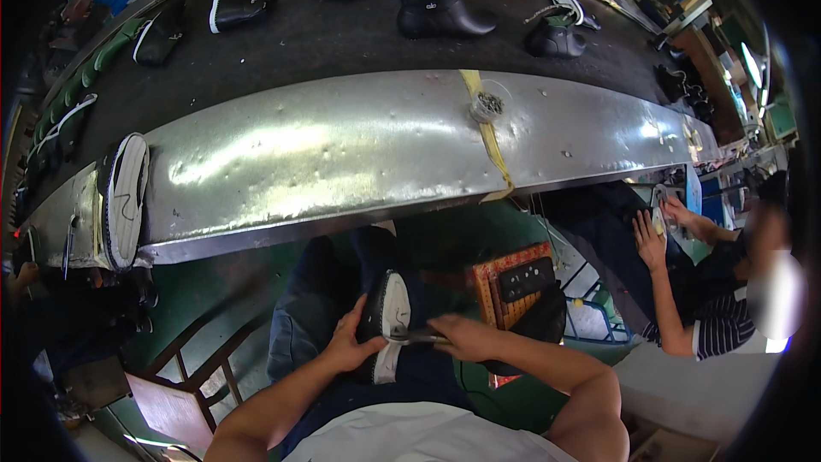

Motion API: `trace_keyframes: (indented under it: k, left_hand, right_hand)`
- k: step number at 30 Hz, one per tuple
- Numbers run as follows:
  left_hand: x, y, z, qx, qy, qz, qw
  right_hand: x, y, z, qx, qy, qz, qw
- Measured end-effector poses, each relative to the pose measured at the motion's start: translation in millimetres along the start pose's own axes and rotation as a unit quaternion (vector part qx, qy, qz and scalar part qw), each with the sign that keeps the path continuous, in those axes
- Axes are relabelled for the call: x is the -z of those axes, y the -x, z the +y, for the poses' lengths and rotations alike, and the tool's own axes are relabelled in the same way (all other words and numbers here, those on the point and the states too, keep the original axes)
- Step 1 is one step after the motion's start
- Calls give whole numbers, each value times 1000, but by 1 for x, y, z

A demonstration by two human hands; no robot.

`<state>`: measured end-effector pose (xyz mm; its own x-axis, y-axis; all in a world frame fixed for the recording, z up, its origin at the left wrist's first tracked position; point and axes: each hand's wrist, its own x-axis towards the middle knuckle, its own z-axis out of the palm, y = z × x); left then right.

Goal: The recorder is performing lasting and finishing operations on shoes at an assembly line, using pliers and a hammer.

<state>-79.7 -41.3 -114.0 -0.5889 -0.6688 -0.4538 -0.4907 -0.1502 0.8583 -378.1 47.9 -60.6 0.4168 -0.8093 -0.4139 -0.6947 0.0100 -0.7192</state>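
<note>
My left hand grips a black shoe with a white sole, held sole-up over my lap. My right hand is closed on a thin dark tool whose tip lies against the shoe's sole. Both forearms come in from the lower edge, and my knees in dark trousers are under the shoe.
A dented metal ledge runs across in front of me, with a shoe lying sole-up at its left end. Behind it a dark conveyor belt carries several black boots and shoes. Another person sits at right. A patterned box stands near my right knee.
</note>
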Motion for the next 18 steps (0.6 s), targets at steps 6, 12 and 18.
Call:
trace_keyframes:
  k: [6, 12, 18]
  left_hand:
    - [-21, -2, -2, 43, 30, 57, 997]
    - [-32, 14, -13, -23, -73, 153, 985]
    - [-34, 25, -11, -82, -51, 161, 982]
  right_hand:
    - [39, -10, -45, -40, 137, 42, 989]
    - [-8, -25, -41, -134, -75, -8, 988]
    - [-18, -29, -52, -217, -343, -53, 912]
